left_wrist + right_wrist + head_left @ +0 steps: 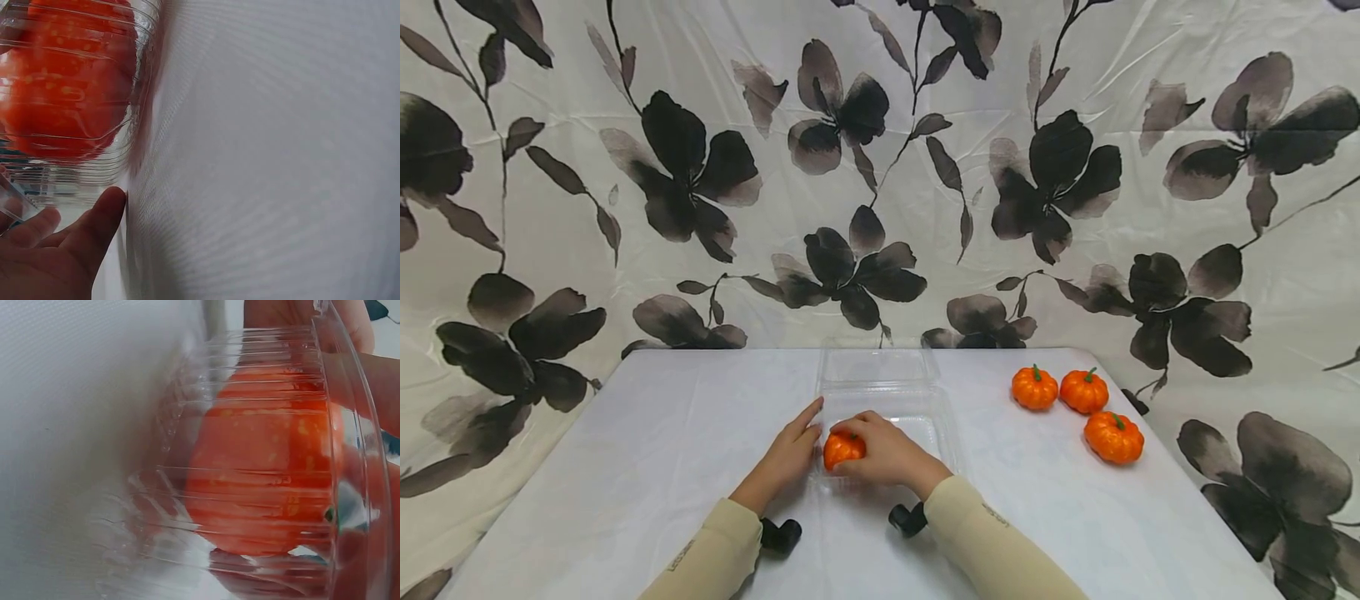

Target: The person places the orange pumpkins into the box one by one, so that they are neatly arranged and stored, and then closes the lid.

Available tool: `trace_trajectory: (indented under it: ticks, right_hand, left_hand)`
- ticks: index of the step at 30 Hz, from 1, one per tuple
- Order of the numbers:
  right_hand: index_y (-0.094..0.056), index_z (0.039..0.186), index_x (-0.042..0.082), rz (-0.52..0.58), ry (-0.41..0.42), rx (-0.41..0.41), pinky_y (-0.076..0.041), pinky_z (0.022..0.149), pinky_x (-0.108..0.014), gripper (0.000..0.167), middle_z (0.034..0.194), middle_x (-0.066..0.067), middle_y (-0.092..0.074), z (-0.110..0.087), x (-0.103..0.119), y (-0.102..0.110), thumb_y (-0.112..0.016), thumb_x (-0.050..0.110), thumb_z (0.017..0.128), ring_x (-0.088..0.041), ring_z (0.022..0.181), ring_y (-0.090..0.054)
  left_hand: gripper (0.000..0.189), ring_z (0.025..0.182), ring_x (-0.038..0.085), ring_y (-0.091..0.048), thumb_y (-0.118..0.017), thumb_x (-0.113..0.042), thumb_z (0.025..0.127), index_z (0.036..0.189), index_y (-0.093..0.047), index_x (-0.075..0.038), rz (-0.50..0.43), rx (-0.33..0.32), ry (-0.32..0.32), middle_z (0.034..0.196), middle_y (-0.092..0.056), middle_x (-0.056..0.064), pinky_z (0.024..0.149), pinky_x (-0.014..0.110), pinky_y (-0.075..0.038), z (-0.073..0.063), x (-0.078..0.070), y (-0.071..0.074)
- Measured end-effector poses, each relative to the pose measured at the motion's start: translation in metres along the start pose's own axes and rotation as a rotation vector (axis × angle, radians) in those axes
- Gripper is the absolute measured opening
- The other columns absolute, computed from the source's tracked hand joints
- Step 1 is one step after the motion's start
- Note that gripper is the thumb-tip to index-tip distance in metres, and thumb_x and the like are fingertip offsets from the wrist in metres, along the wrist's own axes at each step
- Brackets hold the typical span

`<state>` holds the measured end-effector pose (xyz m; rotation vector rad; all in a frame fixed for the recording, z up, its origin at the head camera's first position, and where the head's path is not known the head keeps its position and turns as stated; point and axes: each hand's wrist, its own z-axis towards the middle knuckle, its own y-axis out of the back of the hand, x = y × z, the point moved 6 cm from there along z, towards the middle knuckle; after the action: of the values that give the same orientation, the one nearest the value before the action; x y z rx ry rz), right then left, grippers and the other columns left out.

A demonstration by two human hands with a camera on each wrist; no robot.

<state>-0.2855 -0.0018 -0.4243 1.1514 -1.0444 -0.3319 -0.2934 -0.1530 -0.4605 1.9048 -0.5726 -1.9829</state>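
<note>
A small orange pumpkin (844, 451) sits in the front left corner of a clear plastic clamshell container (950, 433), whose lid (878, 367) lies folded back behind it. My right hand (887, 450) grips this pumpkin, thumb on the near side and fingers over the far side. Through the ribbed wall in the right wrist view, the pumpkin (269, 456) shows low inside the container. Along the container's left side, my left hand (786, 457) rests with extended fingers against the wall. The left wrist view has that hand (62, 250) close to the container's lower edge.
Several more objects stand on the white table (662, 450): a back left pumpkin (1034, 388), a back right pumpkin (1084, 392) and a front pumpkin (1114, 437), all to the right of the container. A floral cloth (940, 250) hangs behind the table.
</note>
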Motion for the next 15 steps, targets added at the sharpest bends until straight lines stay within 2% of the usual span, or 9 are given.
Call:
trace_trajectory:
  ticks: [6, 15]
  right_hand:
    - [-0.062, 0.128, 0.030, -0.014, 0.016, 0.006, -0.051, 0.096, -0.034, 0.050, 0.131, -0.003, -0.054, 0.0022, 0.0009, -0.0008, -0.072, 0.043, 0.081, -0.018, 0.110, -0.056]
    - [-0.065, 0.125, 0.029, -0.017, 0.044, 0.019, -0.051, 0.095, -0.033, 0.041, 0.127, -0.003, -0.055, 0.0038, 0.0005, -0.0019, -0.067, 0.039, 0.085, -0.017, 0.107, -0.056]
  left_hand:
    - [0.052, 0.116, 0.029, -0.051, -0.038, -0.018, 0.102, 0.153, -0.030, -0.014, 0.007, -0.007, -0.003, 0.155, -0.037, 0.013, 0.107, 0.052, -0.039, -0.0014, 0.0009, -0.0001]
    - [0.052, 0.130, 0.031, -0.047, -0.037, -0.019, 0.102, 0.154, -0.028, -0.015, 0.002, 0.009, -0.008, 0.156, -0.035, 0.013, 0.113, 0.056, -0.032, -0.0008, 0.0003, -0.0009]
